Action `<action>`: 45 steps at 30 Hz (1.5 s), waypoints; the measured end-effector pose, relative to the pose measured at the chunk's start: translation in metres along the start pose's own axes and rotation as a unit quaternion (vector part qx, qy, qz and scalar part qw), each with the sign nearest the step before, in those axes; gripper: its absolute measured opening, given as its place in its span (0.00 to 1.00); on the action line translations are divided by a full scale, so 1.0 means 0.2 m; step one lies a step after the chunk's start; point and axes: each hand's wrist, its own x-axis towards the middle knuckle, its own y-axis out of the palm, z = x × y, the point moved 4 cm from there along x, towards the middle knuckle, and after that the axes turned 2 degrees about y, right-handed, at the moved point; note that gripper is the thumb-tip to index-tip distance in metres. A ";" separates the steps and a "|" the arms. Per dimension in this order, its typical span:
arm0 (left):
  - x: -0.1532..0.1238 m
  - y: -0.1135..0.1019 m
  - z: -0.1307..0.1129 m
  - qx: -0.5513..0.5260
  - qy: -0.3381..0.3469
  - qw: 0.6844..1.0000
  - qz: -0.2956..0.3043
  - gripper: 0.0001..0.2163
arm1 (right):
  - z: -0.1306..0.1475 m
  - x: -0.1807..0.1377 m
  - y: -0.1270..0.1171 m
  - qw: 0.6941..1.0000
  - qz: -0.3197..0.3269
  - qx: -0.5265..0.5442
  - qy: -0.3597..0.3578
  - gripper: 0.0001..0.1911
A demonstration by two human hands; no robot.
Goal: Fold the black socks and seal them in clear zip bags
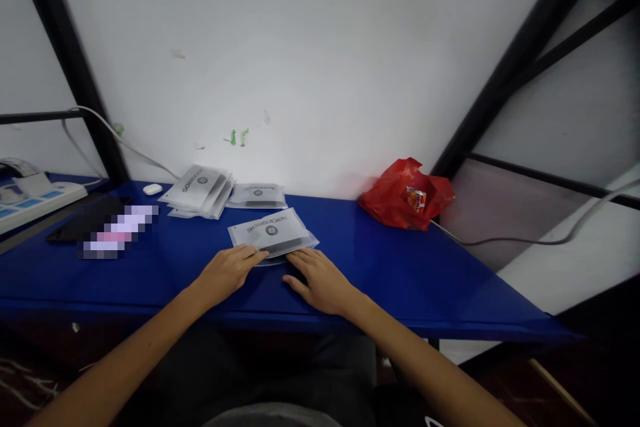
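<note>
- desk (pixel 415 273): blue and glossy, its far edge set along a white wall (pixel 320 47).
- handled packets (pixel 270 230): translucent, with dark lettering, a round mark and a dark band; they lie near the middle of the desk, between near and far edges, at least two layers overlapping at a slight angle.
- left hand (pixel 227 271): at the packets' near left side, index finger stretched along their near edge; whether its grip pinches them cannot be told.
- right hand (pixel 320 280): palm down at the packets' near right corner, its grip spread, the thumb apart from the fingers; the fingertips meet the packets' near edge.
- packet stack (pixel 197 188): similar packets, loosely fanned, by the far edge, left of the middle.
- second pile (pixel 257 196): also printed, at the far edge, just right of the stack.
- white case (pixel 153 189): small and rounded, near the far left corner.
- dark flat object (pixel 75 221): toward the left edge, partly hidden by pixelation.
- power strip (pixel 43 207): white and blue, at the left edge.
- red plastic bag (pixel 393 200): crumpled, near the far right corner.
</note>
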 end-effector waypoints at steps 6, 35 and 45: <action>0.01 -0.03 -0.02 -0.003 -0.022 1.000 -0.011 0.12 | -0.06 0.00 -0.02 0.995 -0.084 -0.026 0.038 0.13; 0.13 -0.25 0.01 -0.073 -0.015 0.997 0.008 0.12 | 0.05 0.10 -0.18 0.991 -0.125 0.019 -0.037 0.12; 0.02 -0.25 0.10 -0.229 -0.186 0.937 -0.189 0.07 | 0.04 0.14 -0.20 0.984 -0.156 0.083 -0.029 0.07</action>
